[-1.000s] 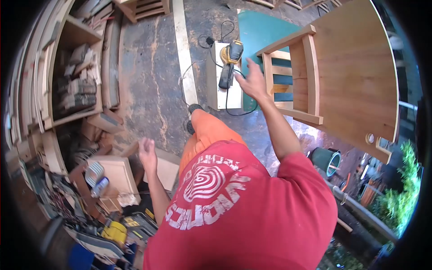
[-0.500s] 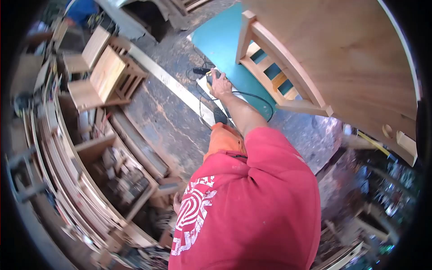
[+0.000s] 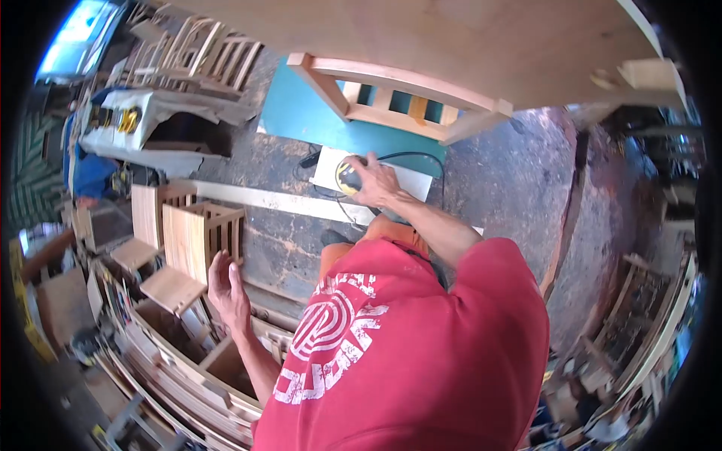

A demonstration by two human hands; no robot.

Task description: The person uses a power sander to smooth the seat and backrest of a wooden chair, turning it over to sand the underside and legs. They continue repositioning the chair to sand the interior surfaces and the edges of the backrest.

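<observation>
My right hand (image 3: 378, 183) is wrapped over a yellow-and-black corded sander (image 3: 348, 177). Beneath the sander lies a white board (image 3: 414, 180), close to my feet; the tool's underside is hidden. A black cord (image 3: 429, 156) loops past my right hand. My left hand (image 3: 229, 292) is raised at my left side, its fingers stretched out and holding nothing. It appears nearest in the view to a small wooden chair (image 3: 186, 240), with a visible gap between them. Ahead of the sander, a slatted wooden frame (image 3: 406, 75) stands on a teal sheet (image 3: 282, 113).
A large wooden panel (image 3: 466, 37) rises at the front right. A long pale plank (image 3: 263, 198) lies across the floor. Offcuts and long strips (image 3: 162, 372) crowd the lower left, and a cloth-draped stand (image 3: 162, 124) with another yellow tool is farther off. Clutter fills the right side.
The head view has turned, bringing more of the left side in. My left hand has lifted from beside my body into plain view. My right hand stays on the sander.
</observation>
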